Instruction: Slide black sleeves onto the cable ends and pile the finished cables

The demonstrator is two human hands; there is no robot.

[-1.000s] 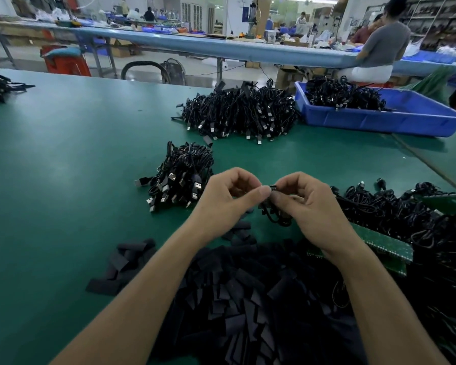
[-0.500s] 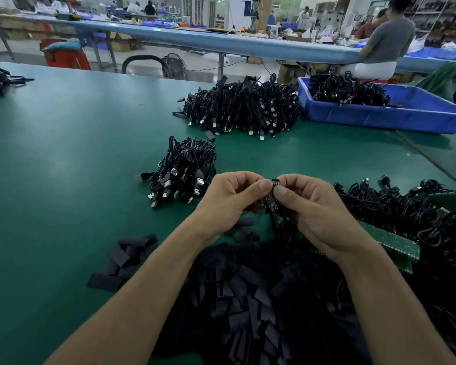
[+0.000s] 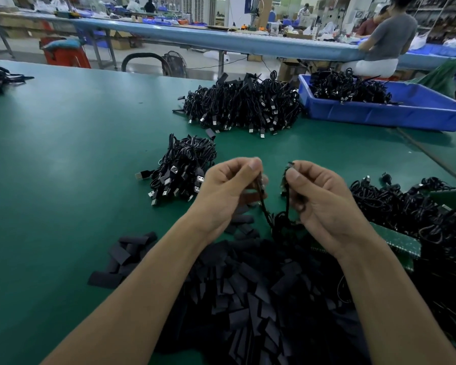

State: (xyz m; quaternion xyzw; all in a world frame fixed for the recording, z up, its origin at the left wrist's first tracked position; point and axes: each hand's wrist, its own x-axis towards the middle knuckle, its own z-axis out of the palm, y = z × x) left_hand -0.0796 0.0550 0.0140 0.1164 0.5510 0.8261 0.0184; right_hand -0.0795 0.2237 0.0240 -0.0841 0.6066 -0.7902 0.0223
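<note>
Above the green counter (image 3: 63, 180), my left fingers (image 3: 253, 165) pinched one strand of a black cable (image 3: 266, 214), my right fingers (image 3: 292, 175) pinched its other end, slack sagging between, sleeves (image 3: 248, 299) heaped just below, finished pile (image 3: 184, 167) lay to the left.

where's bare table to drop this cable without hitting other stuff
Widest bare green table lies left of the small cable pile, beyond the sleeve heap. A narrower strip runs between the large cable pile, the blue bin and the tangled cables at right. Crowded: the sleeve heap nearest you.
</note>
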